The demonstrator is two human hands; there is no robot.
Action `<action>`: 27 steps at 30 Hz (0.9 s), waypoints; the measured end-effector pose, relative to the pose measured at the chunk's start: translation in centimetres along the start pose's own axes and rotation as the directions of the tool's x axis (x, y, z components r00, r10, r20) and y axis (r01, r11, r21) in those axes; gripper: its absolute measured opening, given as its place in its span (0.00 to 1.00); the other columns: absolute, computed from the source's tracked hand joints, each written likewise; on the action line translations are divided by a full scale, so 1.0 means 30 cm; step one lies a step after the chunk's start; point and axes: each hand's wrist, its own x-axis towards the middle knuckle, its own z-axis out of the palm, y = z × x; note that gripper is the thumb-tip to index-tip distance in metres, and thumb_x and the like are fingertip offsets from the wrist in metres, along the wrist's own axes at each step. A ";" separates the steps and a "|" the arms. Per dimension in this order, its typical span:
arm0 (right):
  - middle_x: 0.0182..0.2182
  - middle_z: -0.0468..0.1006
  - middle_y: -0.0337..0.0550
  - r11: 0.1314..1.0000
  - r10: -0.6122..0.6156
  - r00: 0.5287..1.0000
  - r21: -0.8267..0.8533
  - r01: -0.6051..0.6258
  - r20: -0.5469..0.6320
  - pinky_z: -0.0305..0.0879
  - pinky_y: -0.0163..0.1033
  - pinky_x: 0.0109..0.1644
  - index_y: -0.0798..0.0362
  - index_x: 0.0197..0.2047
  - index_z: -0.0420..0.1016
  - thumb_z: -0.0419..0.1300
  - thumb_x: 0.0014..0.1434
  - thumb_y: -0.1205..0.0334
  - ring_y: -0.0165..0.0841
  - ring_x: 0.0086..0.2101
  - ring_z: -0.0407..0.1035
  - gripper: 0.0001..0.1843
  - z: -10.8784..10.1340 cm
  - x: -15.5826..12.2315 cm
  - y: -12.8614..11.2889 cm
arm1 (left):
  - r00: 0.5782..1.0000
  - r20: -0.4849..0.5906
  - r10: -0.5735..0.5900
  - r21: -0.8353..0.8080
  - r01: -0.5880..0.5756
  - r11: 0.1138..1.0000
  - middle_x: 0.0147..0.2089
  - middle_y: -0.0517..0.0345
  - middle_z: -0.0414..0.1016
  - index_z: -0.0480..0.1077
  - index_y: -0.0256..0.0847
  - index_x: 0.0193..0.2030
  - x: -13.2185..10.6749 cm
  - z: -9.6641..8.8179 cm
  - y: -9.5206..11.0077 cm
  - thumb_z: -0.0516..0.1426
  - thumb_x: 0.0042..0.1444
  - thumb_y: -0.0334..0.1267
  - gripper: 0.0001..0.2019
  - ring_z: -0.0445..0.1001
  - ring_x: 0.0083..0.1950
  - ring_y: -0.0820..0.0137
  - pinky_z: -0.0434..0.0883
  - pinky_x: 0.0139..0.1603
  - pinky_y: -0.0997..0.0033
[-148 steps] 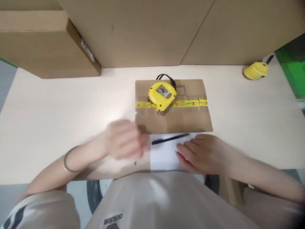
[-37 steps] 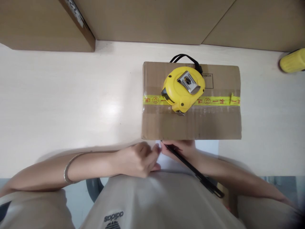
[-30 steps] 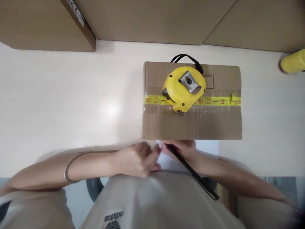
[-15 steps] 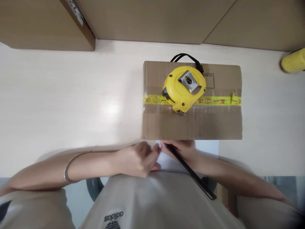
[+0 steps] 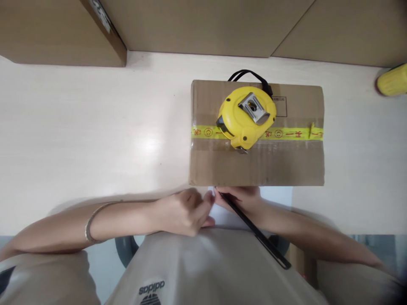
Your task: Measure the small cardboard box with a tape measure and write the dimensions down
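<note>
My right hand (image 5: 243, 199) grips a black pen (image 5: 254, 231), its tip on a white sheet of paper (image 5: 276, 195) at the table's near edge. My left hand (image 5: 184, 212), a bangle on its wrist, rests loosely curled on the sheet's left side, fingertips on the paper beside the pen tip. Just beyond both hands lies a flat cardboard box (image 5: 286, 163) sealed with yellow tape. A yellow tape measure (image 5: 246, 116) with a black strap sits on top of the box.
Large cardboard boxes (image 5: 60, 34) stand along the back of the pale table (image 5: 95, 135). A second yellow tool (image 5: 392, 80) lies at the far right edge.
Since 4.9 s ago my right hand has picked up the pen from the paper and my left hand has settled on the sheet. Over the last second the pen's rear end only wavers slightly.
</note>
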 end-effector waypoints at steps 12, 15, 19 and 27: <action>0.19 0.73 0.33 1.000 -0.006 1.000 -0.002 0.006 0.025 0.62 0.31 0.31 0.53 0.23 0.68 0.60 0.61 0.69 0.23 0.22 0.64 0.14 -0.009 0.012 -0.009 | 1.000 -0.016 0.002 -0.014 -0.002 1.000 0.40 0.41 0.83 0.77 0.28 0.35 -0.002 -0.002 0.000 0.57 0.67 0.49 0.22 0.76 0.26 0.70 0.71 0.26 0.68; 0.18 0.72 0.33 1.000 -0.010 1.000 -0.015 0.010 0.019 0.62 0.31 0.30 0.53 0.22 0.67 0.59 0.60 0.69 0.24 0.22 0.64 0.15 -0.008 0.013 -0.012 | 1.000 -0.013 -0.003 -0.003 0.003 1.000 0.40 0.42 0.83 0.77 0.30 0.36 -0.001 -0.004 0.000 0.56 0.68 0.49 0.22 0.76 0.27 0.70 0.70 0.26 0.68; 0.19 0.73 0.33 1.000 -0.021 1.000 -0.005 0.022 0.018 0.63 0.31 0.31 0.52 0.23 0.68 0.59 0.61 0.69 0.24 0.22 0.66 0.14 -0.008 0.015 -0.013 | 1.000 -0.012 0.000 -0.008 0.000 1.000 0.40 0.40 0.82 0.77 0.28 0.36 0.002 0.000 0.000 0.55 0.68 0.49 0.22 0.76 0.28 0.70 0.71 0.27 0.67; 0.20 0.75 0.34 1.000 -0.011 1.000 0.006 0.011 0.024 0.65 0.33 0.29 0.51 0.25 0.69 0.59 0.60 0.70 0.25 0.22 0.68 0.13 -0.006 0.010 -0.013 | 1.000 -0.003 -0.004 -0.006 0.004 1.000 0.40 0.43 0.82 0.77 0.30 0.36 0.005 -0.003 -0.002 0.55 0.68 0.48 0.21 0.75 0.27 0.71 0.70 0.26 0.68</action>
